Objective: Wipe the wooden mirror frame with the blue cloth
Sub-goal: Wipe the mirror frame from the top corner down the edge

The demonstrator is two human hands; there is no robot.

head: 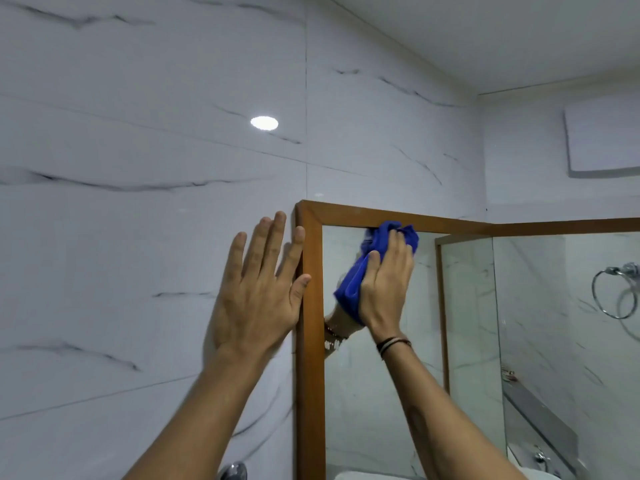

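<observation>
Marble-veined wall tiles (138,237) surround one wooden mirror frame (309,341), one towel ring (613,292) reflected at right; left hand (259,289) spread flat, grasping nothing, thumb on frame's left rail; right hand (384,282) presses one blue cloth (367,268) against glass, touching top rail.
</observation>
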